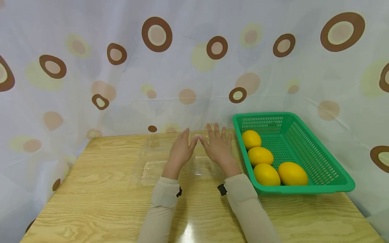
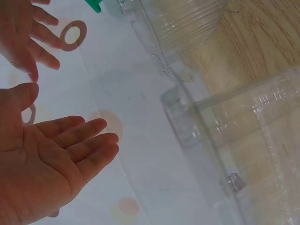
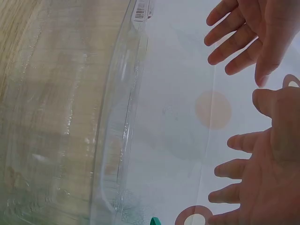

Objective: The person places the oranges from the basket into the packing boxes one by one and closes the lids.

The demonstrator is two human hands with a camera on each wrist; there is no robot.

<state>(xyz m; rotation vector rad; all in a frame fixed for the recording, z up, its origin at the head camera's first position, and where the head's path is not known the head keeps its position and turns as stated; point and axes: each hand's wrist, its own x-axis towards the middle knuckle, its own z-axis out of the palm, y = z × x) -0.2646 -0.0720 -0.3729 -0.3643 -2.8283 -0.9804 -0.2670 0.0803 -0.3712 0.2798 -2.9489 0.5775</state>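
A clear plastic container (image 1: pixel 153 170) lies on the wooden table, its two halves spread side by side; ridged walls (image 2: pixel 192 28) show in the left wrist view and a long rim (image 3: pixel 110 136) in the right. Above it, my left hand (image 1: pixel 180 150) is held with fingers straight and palm empty. My right hand (image 1: pixel 218 148) mirrors it, fingers spread, also holding nothing. The thumb tips meet or nearly meet in all views. Both hands appear apart from the plastic in the wrist views.
To the right stands a green basket (image 1: pixel 322 152) with several yellow oval fruits (image 1: pixel 260 156) along its left and near sides. A spotted white curtain (image 1: pixel 188 67) hangs behind the wooden table (image 1: pixel 100 195).
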